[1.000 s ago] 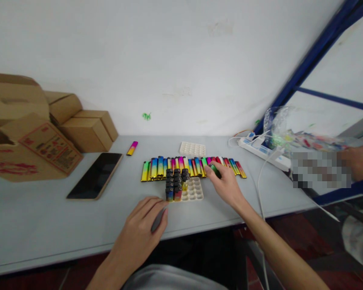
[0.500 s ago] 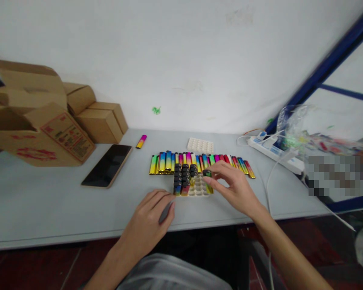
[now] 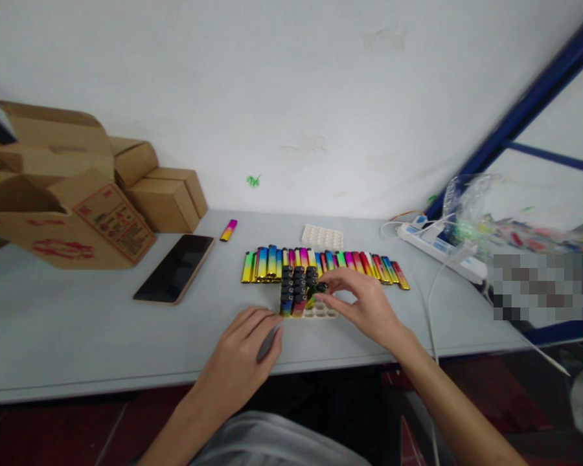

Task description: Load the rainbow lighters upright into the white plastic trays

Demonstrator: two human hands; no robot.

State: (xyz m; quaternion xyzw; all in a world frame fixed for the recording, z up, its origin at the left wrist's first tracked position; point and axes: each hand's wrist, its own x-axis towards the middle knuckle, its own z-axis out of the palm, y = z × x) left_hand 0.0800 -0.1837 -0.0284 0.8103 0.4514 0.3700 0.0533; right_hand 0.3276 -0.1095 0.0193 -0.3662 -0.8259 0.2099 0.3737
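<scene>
A green and yellow lighter (image 3: 315, 297) with a black top is pinched between the thumb and fingers of my right hand (image 3: 364, 301), tilted over the tray. The white tray (image 3: 323, 314) has rounded pockets, and several lighters (image 3: 293, 285) stand upright in its left part with black tops up. My left hand (image 3: 247, 336) lies on the table at the tray's front left corner, fingers bent and thumb apart; its index fingertip is at the tray's edge. Behind the tray lies a row of shiny multicoloured lighters (image 3: 272, 262), partly hidden by my right hand.
Another white tray (image 3: 322, 236) lies at the back. A single pink and yellow lighter (image 3: 228, 230) and a phone (image 3: 175, 268) are on the left, beside cardboard boxes (image 3: 97, 220). At right are a power strip (image 3: 442, 251), cables and a plastic bag (image 3: 471, 200).
My right hand has moved left with the lighter, from the tray's right side to beside the standing lighters. The lighter now leans. My left hand has stayed at the tray corner.
</scene>
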